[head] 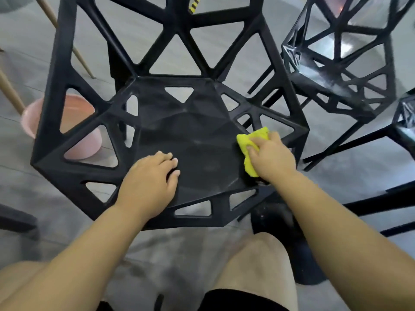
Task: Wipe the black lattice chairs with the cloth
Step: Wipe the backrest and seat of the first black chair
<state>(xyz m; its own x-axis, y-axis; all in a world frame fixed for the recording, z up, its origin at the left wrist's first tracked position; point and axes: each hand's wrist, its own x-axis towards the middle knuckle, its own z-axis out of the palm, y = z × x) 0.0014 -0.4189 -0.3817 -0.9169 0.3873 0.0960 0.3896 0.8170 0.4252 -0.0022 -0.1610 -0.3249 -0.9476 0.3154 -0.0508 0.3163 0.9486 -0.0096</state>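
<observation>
Black lattice chair (pixel 190 131) fills centre; second chair (pixel 314 78) at 2 o'clock, pink basin (pixel 76 113) behind lattice at 9. My left hand (pixel 150 178) lies flat on the seat at 6. My right hand (pixel 271 158) at 4 grips the yellow cloth (pixel 243 140), pressed to the seat's edge

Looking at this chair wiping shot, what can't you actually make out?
Head view:
Yellow cloth: partly covered by the right hand, so its full shape is hidden.
Pink basin: seen only through the near chair lattice; contents unclear.
Second chair: blurred, cut off by the right edge.
Left hand: its underside, against the near chair, is hidden.
</observation>
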